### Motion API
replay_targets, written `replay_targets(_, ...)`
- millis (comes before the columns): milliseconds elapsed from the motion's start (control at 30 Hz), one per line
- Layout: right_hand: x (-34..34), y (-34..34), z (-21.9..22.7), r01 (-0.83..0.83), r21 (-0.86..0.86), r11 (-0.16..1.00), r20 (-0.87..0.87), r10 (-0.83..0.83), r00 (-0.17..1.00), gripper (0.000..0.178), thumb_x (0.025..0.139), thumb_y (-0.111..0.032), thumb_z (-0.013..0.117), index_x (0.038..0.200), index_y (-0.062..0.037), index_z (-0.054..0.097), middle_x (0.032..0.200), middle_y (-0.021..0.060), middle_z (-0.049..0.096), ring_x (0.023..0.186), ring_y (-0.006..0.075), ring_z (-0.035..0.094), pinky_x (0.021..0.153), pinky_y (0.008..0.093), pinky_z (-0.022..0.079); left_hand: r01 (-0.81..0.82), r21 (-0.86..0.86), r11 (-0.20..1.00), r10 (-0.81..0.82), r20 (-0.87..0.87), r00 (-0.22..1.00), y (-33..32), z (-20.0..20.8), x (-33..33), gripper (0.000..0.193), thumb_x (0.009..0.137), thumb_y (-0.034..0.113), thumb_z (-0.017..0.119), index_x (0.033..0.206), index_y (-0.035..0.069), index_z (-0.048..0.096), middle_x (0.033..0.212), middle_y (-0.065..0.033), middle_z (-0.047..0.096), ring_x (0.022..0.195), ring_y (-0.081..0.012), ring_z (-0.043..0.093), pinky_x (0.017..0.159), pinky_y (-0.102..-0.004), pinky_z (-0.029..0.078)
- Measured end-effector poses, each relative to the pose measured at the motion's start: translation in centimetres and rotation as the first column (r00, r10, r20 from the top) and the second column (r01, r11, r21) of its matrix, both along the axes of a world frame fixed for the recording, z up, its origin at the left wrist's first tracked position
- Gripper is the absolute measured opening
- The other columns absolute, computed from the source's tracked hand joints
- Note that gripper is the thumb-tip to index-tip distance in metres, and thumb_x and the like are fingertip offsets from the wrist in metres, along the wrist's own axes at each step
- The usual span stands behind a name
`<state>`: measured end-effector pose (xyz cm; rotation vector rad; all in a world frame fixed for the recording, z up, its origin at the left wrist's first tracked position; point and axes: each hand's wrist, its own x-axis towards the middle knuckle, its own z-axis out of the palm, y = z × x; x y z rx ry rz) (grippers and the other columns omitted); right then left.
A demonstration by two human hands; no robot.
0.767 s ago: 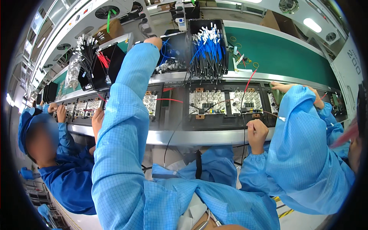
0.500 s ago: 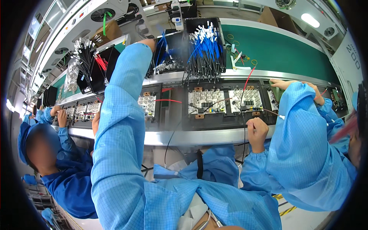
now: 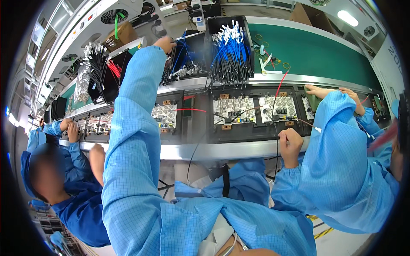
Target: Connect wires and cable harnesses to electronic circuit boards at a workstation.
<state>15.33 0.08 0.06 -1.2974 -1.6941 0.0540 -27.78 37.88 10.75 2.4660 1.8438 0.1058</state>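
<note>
The left hand (image 3: 165, 44) is stretched far forward to the back edge of the workbench (image 3: 205, 150), its fingers curled down at the rim of a black bin (image 3: 190, 53) full of blue and black wires; whether they have closed on a wire cannot be told, as the fingertips are hidden behind the hand. Just right of that bin stands a second black bin (image 3: 230, 47), packed with blue wires with white ends that hang over its front edge.

The right hand (image 3: 291, 143) sits at the front edge of the bench, closed into a fist around a thin black wire (image 3: 276, 128) that runs up to the circuit boards. Two white boards (image 3: 234, 110) lie side by side in a dark tray in the middle of the bench, and a red wire (image 3: 190, 109) crosses toward a third board (image 3: 164, 116) on the left.

At the right end a co-worker's hand (image 3: 318, 91) rests on the tray — the sleeve is light blue. At the left end another person in blue works at more boards, both hands (image 3: 70, 128) up on the bench. Beyond the bins runs a green conveyor belt (image 3: 324, 55).
</note>
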Motion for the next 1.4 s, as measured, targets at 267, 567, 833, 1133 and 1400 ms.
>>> replay_targets(267,-0.2,0.2,-0.3,-0.016,0.023,1.0,0.005,0.016,1.0,0.013,0.08,0.0,0.055,0.067,0.0001,0.053,0.061,0.0115,0.052,0.054,0.0262,0.053,0.05,0.0359,0.039,-0.014,0.236,0.972,0.016,-0.007,1.0,-1.7,0.5,0.8,0.038,0.084,0.032,0.065,0.11,0.004,0.063,0.084,-0.0165,0.069,0.083,-0.0283,0.068,0.079,-0.0373,0.051)
replay_targets(567,-0.7,0.5,-1.0,-0.021,0.082,0.996,-0.025,0.024,0.999,0.014,0.08,-0.003,0.058,0.067,-0.0028,0.053,0.058,0.0093,0.049,0.051,0.0253,0.049,0.049,0.036,0.037,0.092,0.23,0.969,-0.118,0.102,0.988,-0.2,0.0,-0.4,0.05,0.086,0.028,0.061,0.135,0.022,0.052,0.066,-0.0131,0.063,0.067,-0.0235,0.064,0.071,-0.0371,0.049)
replay_targets(833,-0.9,0.7,-1.9,0.011,0.09,0.996,-0.024,-0.009,1.0,0.014,0.081,-0.004,0.059,0.068,-0.0022,0.053,0.058,0.0095,0.047,0.051,0.0258,0.048,0.048,0.036,0.036,-0.021,0.214,0.977,-0.026,0.218,0.976,-2.7,2.4,1.9,0.035,0.089,0.027,0.055,0.124,0.022,0.061,0.101,-0.0166,0.068,0.096,-0.0366,0.063,0.086,-0.0411,0.049)
replay_targets(1133,-1.1,0.2,-2.3,0.037,0.127,0.991,-0.098,-0.024,0.995,0.015,0.082,-0.004,0.057,0.067,-0.0016,0.055,0.059,0.0104,0.05,0.05,0.0258,0.049,0.048,0.0368,0.037,0.063,0.125,0.99,-0.104,0.356,0.929,-2.6,3.3,0.8,0.027,0.09,0.025,0.056,0.112,0.018,0.07,0.088,-0.0134,0.068,0.082,-0.0238,0.064,0.077,-0.0332,0.048)
replay_targets(1400,-0.7,-1.9,-2.0,0.041,0.299,0.953,-0.014,-0.039,0.999,0.013,0.081,-0.003,0.056,0.068,-0.0027,0.056,0.061,0.0108,0.054,0.052,0.0265,0.052,0.048,0.0356,0.038,0.063,0.208,0.976,-0.154,0.457,0.876,-2.6,4.0,0.4,0.026,0.095,0.022,0.053,0.114,0.015,0.069,0.056,0.0039,0.042,0.05,-0.0059,0.037,0.047,-0.0246,0.029)
